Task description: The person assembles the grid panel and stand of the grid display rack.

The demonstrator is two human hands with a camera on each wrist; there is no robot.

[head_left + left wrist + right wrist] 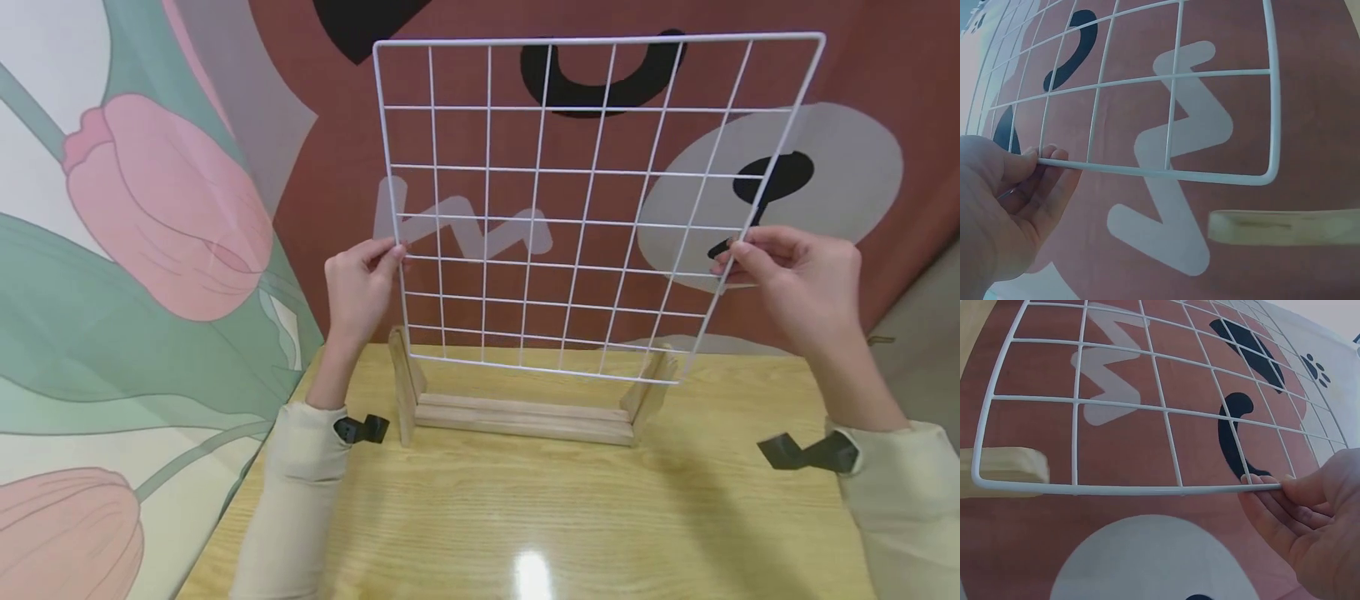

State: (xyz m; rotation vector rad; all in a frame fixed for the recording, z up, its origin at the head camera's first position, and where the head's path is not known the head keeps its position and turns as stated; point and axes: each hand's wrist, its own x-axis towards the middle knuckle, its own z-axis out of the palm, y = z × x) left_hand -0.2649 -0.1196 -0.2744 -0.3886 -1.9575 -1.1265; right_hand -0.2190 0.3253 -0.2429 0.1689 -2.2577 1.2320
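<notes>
A white wire grid panel (534,170) is held up in front of me, its lower edge over a wooden stand (525,421). My left hand (362,287) pinches the panel's left side wire between thumb and fingers, a little below mid-height. On the opposite side wire, my right hand (810,279) pinches at about the same height. In the left wrist view, the thumb of the left hand (1007,206) lies over the frame wire with fingers behind it. The right wrist view shows the right hand (1310,519) gripping the frame wire likewise. The stand has two uprights joined by a low crosspiece.
The stand rests on a light wood-grain table (480,508). Behind it hangs a red-brown printed cloth (330,192), and a cloth with tulips (172,208) covers the left side. A black strap (813,454) sits at the right cuff, another strap (362,429) at the left.
</notes>
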